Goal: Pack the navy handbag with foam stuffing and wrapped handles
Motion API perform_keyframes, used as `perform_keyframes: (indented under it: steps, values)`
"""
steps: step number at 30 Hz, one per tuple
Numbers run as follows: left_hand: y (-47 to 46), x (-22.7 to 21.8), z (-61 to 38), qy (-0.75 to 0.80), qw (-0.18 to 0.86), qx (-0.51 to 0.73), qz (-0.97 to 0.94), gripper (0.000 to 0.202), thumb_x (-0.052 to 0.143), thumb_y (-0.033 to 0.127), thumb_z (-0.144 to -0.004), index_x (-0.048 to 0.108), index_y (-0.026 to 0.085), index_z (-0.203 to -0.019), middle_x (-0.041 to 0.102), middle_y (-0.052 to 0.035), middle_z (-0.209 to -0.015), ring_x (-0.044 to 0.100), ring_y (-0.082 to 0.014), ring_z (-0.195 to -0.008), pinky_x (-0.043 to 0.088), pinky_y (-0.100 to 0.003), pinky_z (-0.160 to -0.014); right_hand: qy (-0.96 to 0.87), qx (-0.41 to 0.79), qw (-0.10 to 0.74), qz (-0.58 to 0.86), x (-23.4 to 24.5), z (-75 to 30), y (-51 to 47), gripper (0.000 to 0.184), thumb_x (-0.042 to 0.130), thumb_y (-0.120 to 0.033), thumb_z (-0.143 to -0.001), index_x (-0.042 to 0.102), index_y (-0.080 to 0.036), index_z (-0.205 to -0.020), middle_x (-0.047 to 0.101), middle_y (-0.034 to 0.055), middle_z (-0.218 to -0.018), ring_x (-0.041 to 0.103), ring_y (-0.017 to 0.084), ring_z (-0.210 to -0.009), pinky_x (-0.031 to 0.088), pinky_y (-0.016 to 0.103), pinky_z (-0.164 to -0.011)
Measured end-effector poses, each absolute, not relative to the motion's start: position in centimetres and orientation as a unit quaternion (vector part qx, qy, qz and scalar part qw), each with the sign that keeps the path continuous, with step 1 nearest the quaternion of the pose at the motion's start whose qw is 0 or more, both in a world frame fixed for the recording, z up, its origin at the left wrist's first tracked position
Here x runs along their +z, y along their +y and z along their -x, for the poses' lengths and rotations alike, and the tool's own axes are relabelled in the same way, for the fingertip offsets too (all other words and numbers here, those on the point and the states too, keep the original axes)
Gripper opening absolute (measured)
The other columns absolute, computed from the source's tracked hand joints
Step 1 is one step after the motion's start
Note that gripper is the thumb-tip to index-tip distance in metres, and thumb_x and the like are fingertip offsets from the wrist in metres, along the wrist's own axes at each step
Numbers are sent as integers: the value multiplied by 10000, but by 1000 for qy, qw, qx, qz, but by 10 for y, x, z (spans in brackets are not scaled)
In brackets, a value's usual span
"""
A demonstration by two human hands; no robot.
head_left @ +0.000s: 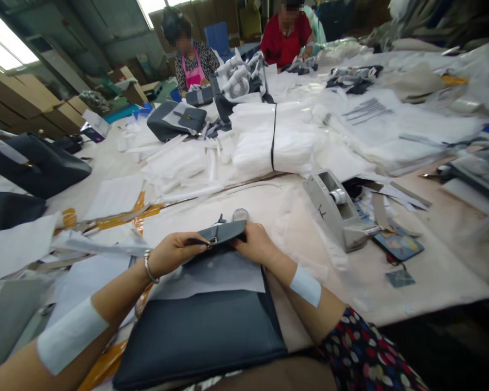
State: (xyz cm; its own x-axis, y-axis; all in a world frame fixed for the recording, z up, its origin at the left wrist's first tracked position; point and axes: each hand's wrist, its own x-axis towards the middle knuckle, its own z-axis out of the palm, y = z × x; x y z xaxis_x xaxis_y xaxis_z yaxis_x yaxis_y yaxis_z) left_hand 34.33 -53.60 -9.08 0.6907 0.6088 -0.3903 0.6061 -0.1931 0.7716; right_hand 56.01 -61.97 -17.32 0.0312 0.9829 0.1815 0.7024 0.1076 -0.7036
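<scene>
Above a white-covered worktable (432, 282): left hand (173, 254) and right hand (255, 243) both grasp a slate-grey leather flap (222, 232) with gold clasp, held just over white paper sheet (212, 277) lying on a dark navy leather handbag (199, 339). Grey tape dispenser (332, 209) stands rightward, apart.

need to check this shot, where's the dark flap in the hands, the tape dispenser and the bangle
dark flap (226, 232), head view, on its top face beside the buckle
tape dispenser (328, 209), head view, on its grey body
bangle (148, 267), head view, on the metal band at the wrist
</scene>
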Motion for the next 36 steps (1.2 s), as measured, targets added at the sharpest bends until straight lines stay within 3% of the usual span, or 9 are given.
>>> perform_keyframes:
  steps: [6, 9, 13, 17, 22, 25, 29, 34, 36]
  values:
    - [-539, -103, -338, 373, 550, 23, -747, 357, 668, 464, -731, 697, 146, -891, 698, -52, -880, 602, -180, -849, 455, -288, -829, -613, 193, 370, 671, -166, -567, -655, 388, 586, -372, -801, 578, -167, -1130, 568, 114, -1157, 509, 242, -1097, 392, 360, -940]
    - [-542, -102, -338, 376, 560, 17, -738, 393, 687, 502, -687, 702, 149, -859, 700, -48, -857, 606, -189, -835, 460, -304, -830, -541, 220, 385, 715, -159, -569, -690, 285, 558, -389, -819, 606, -155, -975, 595, 102, -1022, 552, 216, -955, 428, 343, -854]
    - [-546, -103, -338, 383, 589, 36, -711, 417, 729, 510, -627, 701, 150, -836, 704, -46, -863, 610, -197, -840, 460, -315, -841, -476, 461, 345, 665, -147, -563, -732, 510, 382, -615, -865, 534, -176, -654, 551, 32, -627, 541, 162, -601, 411, 296, -578]
    - [-551, -107, -337, 388, 626, 48, -675, 391, 745, 472, -629, 685, 144, -833, 699, -36, -837, 611, -171, -765, 469, -286, -754, -308, 644, 358, 602, -141, -556, -745, 606, 366, -732, -806, 565, -163, -741, 583, 50, -675, 540, 140, -543, 363, 254, -487]
    - [-562, -99, -336, 396, 628, 56, -668, 406, 754, 487, -587, 687, 151, -805, 693, -36, -793, 600, -167, -705, 469, -269, -664, -228, 734, 335, 545, -139, -549, -726, 608, 492, -733, -744, 592, -162, -927, 625, 42, -781, 574, 137, -617, 435, 259, -578]
    - [-566, -92, -335, 393, 624, 57, -673, 397, 762, 484, -561, 689, 155, -772, 694, -43, -783, 596, -173, -711, 473, -279, -669, -205, 741, 306, 562, -135, -541, -715, 480, 600, -596, -755, 607, -162, -959, 652, 48, -806, 595, 154, -657, 456, 283, -635]
    - [-565, -96, -330, 378, 639, 58, -668, 366, 766, 428, -574, 694, 150, -800, 690, -30, -791, 584, -149, -705, 456, -270, -705, -230, 701, 301, 604, -127, -535, -715, 334, 633, -445, -767, 624, -154, -932, 645, 46, -775, 568, 148, -609, 423, 272, -588]
    - [-562, -109, -327, 343, 662, 51, -664, 298, 749, 379, -620, 690, 142, -792, 679, -12, -776, 574, -131, -715, 431, -250, -735, -301, 535, 387, 687, -133, -540, -722, 502, 722, -512, -665, 583, -173, -1009, 619, 45, -861, 563, 169, -717, 426, 281, -638]
    - [-562, -110, -326, 341, 665, 52, -662, 284, 745, 367, -630, 691, 144, -797, 679, -8, -785, 571, -125, -720, 426, -240, -733, -268, 538, 420, 680, -139, -544, -722, 571, 719, -540, -659, 547, -192, -1079, 613, 55, -963, 577, 177, -821, 440, 283, -702]
